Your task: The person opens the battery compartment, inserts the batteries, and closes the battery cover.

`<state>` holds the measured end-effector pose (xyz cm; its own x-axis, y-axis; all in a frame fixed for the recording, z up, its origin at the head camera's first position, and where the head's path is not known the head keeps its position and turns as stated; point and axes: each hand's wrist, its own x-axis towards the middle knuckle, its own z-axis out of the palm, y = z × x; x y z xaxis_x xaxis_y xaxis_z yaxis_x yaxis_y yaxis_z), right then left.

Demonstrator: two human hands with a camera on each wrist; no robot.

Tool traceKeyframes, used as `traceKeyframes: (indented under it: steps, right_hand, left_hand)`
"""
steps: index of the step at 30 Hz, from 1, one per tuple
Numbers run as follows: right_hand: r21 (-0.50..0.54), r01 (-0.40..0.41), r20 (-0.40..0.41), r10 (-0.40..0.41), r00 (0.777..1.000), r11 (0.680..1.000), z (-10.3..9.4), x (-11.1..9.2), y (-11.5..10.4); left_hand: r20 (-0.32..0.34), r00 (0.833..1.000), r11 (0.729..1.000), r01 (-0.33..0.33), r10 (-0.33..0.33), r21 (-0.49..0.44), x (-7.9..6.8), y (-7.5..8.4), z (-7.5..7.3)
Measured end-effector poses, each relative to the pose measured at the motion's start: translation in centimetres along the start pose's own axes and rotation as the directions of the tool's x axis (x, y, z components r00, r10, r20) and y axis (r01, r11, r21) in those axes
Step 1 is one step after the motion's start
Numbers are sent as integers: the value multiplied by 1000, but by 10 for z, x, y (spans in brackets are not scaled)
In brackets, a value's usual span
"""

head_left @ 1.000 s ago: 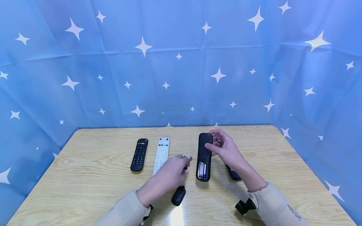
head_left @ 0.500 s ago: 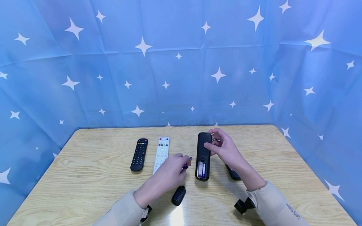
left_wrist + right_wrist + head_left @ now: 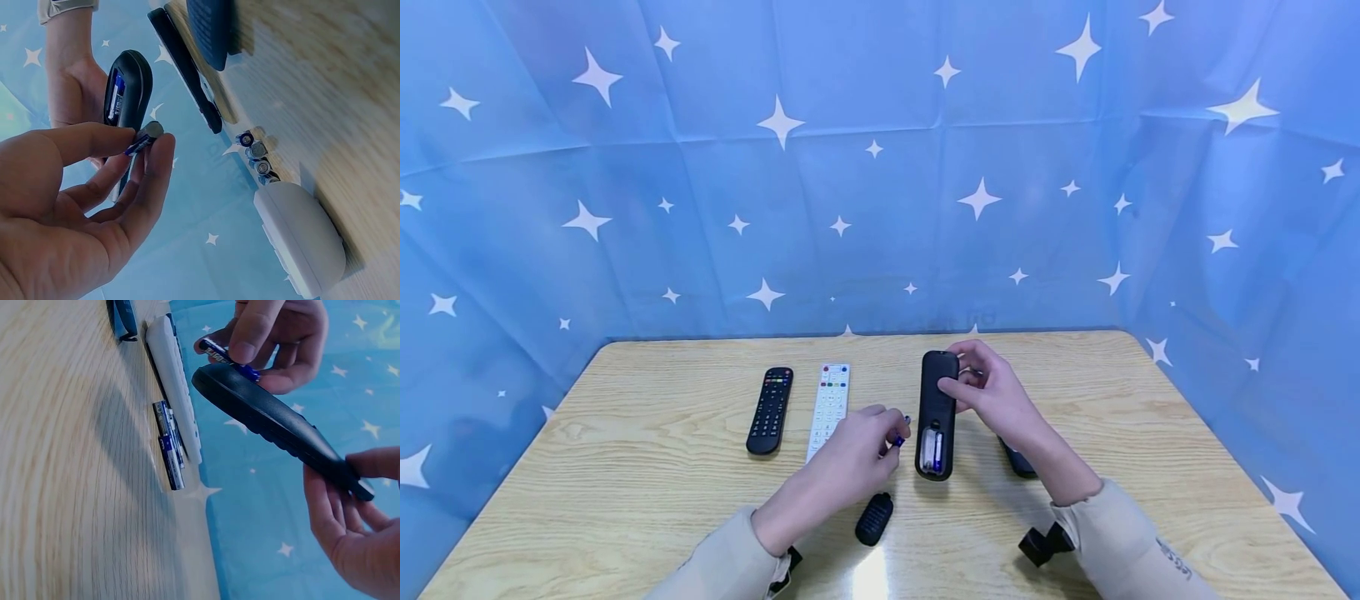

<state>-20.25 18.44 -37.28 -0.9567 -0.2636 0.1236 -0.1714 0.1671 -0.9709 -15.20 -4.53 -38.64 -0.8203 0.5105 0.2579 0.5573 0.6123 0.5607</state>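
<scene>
Head view: Holding a black remote [image 3: 934,400] above the bench [image 3: 662,417] in a curled right grip [image 3: 1000,400], turning its open compartment [image 3: 933,450] toward the camera; keeping the left grip [image 3: 865,442] just beside it, apparently midway through battery work. Left wrist view: Pinching a battery [image 3: 142,140] tightly in the left grip, probably calling next for careful lining-up if loading. Right wrist view: Clasping the remote's far end, poising the battery by the near end, without clearly touching.

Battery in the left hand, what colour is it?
The battery is dark with pale lettering, blue towards one end; the right wrist view shows it best.
</scene>
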Motion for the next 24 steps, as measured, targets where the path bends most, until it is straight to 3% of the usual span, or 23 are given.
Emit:
traceKeyframes:
  steps: [9, 24]
  right_hand:
    - [18, 0, -5, 0, 1000, 1000, 3, 0, 0]
    - [10, -2, 12, 2, 1000, 1000, 5, 0, -1]
  left_hand:
    - [0, 1000, 995, -26, 26, -101, 1, 2, -1]
    - [-37, 998, 989, -63, 59, -135, 2, 10, -1]
